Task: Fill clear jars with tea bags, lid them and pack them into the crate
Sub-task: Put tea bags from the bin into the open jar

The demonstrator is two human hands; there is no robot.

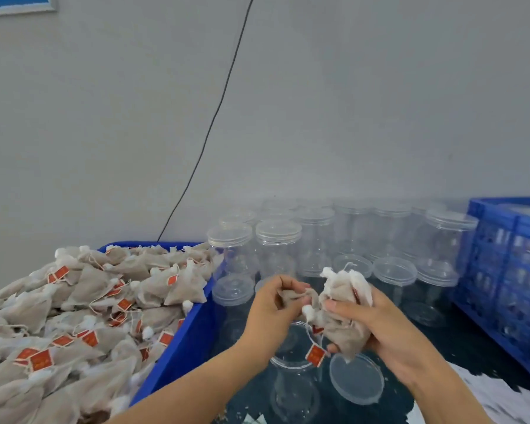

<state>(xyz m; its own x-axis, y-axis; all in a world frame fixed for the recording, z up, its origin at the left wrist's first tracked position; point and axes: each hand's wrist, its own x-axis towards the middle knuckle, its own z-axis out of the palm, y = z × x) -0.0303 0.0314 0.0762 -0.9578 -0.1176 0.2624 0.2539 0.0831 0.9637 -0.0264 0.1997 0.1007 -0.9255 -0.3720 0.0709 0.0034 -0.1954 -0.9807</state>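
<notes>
My right hand grips a bundle of beige tea bags with white knots and red tags. My left hand pinches one tea bag at the bundle's left side. Both hands hover over an open clear jar on the dark table. Its loose clear lid lies flat to the right of it. A blue bin heaped with tea bags fills the left. A blue slatted crate stands at the right.
Several lidded empty clear jars stand in rows behind my hands, up to the grey wall. A black cable runs up the wall. White paper lies at the lower right.
</notes>
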